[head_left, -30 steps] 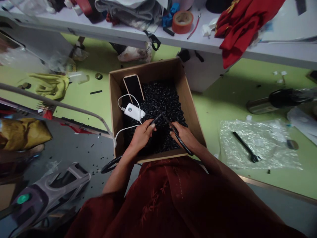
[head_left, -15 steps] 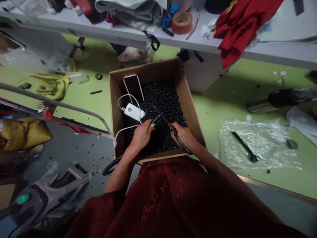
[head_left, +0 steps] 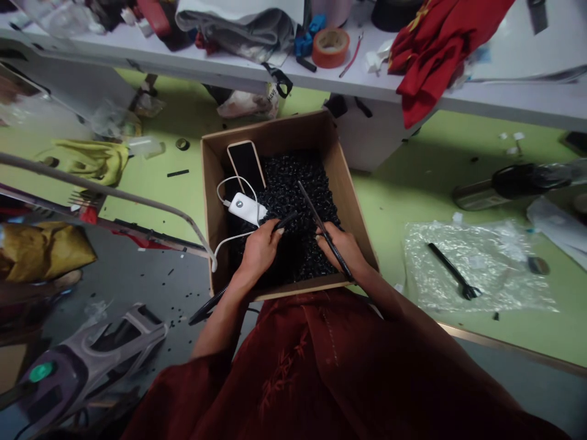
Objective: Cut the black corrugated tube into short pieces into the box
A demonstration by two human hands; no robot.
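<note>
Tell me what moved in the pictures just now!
The black tube in the right hand slid forward, so its tip now reaches further across the box. The ribbed black hose in the left hand drew back a little. Both hands kept hold. The phone and power bank stayed put.

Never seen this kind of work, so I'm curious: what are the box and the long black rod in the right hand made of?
The box looks like matte brown corrugated cardboard, with creased folds. The long black rod in the right hand has a dull, ribbed surface: plastic or coated metal, the look can't settle which.
</note>
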